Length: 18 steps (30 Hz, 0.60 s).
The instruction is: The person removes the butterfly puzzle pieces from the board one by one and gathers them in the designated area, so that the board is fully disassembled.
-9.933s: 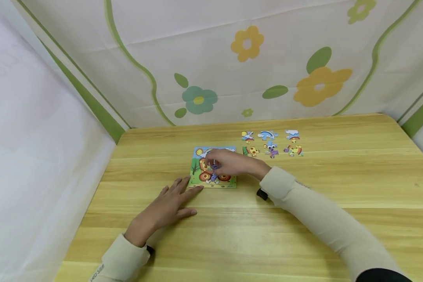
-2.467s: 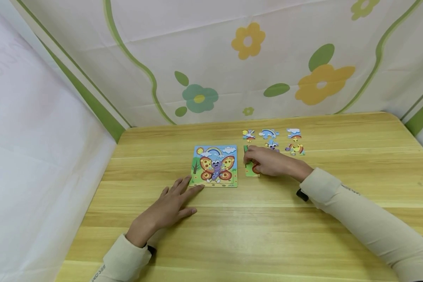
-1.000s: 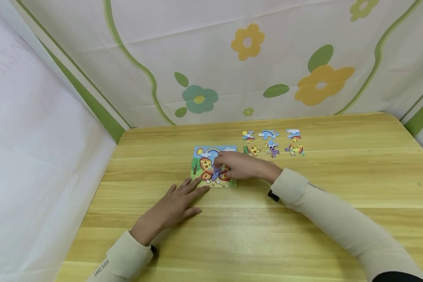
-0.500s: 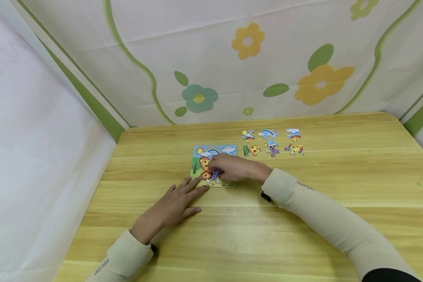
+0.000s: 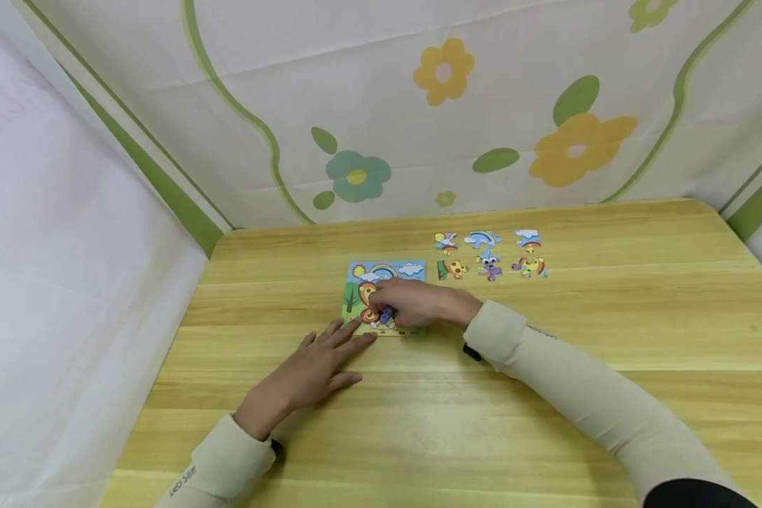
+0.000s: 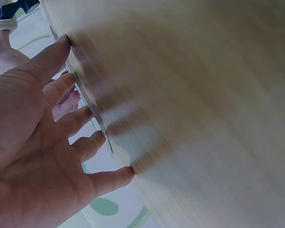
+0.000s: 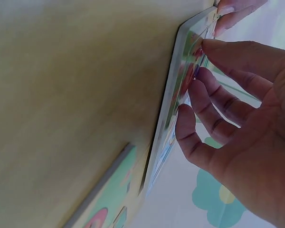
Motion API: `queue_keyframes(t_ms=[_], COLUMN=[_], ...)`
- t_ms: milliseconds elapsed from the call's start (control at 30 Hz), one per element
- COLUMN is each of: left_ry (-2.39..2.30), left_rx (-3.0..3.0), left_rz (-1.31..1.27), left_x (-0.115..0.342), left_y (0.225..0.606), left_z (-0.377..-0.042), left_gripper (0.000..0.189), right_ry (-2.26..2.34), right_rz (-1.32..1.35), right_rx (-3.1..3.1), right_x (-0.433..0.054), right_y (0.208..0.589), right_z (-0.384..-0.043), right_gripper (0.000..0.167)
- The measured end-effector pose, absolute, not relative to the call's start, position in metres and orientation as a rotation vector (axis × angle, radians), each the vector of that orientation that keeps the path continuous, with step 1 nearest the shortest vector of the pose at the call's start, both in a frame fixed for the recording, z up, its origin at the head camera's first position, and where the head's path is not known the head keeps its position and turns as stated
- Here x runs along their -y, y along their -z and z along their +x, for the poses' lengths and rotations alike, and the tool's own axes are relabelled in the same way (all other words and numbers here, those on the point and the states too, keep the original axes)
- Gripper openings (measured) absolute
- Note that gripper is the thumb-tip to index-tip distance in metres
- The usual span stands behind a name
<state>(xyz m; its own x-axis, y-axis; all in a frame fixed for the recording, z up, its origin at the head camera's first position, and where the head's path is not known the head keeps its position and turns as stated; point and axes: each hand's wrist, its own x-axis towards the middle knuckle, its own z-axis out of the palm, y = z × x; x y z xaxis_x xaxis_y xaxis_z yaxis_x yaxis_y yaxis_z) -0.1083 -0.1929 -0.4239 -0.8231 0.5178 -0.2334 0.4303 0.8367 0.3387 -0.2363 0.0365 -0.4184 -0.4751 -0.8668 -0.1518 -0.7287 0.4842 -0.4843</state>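
A square butterfly jigsaw board [image 5: 413, 270] lies on the wooden table. My left hand [image 5: 307, 374] rests palm down with spread fingers, its fingertips at the board's lower left edge. Over the board's middle, my right hand [image 5: 413, 303] has bent fingers, thumb and fingertips at a purple puzzle piece [image 5: 387, 315] in the lower centre; the hand hides much of the picture. In the right wrist view, the fingertips [image 7: 194, 88] press against the board's face. Beside the board there, a green puzzle piece with a red swirl [image 7: 113, 190] lies on the table; my right hand covers it in the head view.
Several loose puzzle pieces lie in two rows right of the board, among them a rainbow piece [image 5: 482, 240] and a purple face piece [image 5: 490, 267]. A white cloth with printed flowers [image 5: 444, 72] hangs behind the table [image 5: 482, 423], another stands at the left.
My right hand has gone from setting the green piece right of the board to the board's lower middle, shifting slightly left lately. My left hand slid a little onto the board's edge.
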Motion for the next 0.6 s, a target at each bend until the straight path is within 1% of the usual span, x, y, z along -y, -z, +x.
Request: queue_keyframes(t_ms=[300, 400, 600], left_ry=[-0.408, -0.414, -0.415], left_rx=[-2.694, -2.692, -2.692], left_rz=[0.705, 0.707, 0.711], left_x=[0.1935, 0.1930, 0.1926], left_y=[0.4246, 0.4244, 0.4241], left_z=[-0.1080, -0.1081, -0.1082], left_gripper=[0.063, 0.063, 0.063], right_ry=[0.457, 0.462, 0.456], right_rz=[-1.279, -1.276, -1.315], right_rx=[-2.357, -2.353, -2.344], right_x=[-0.0348, -0.0355, -0.0362], right_y=[0.4155, 0.4156, 0.4163], right_z=[-0.2345, -0.2342, -0.2345], right_gripper=[0.037, 0.041, 0.056])
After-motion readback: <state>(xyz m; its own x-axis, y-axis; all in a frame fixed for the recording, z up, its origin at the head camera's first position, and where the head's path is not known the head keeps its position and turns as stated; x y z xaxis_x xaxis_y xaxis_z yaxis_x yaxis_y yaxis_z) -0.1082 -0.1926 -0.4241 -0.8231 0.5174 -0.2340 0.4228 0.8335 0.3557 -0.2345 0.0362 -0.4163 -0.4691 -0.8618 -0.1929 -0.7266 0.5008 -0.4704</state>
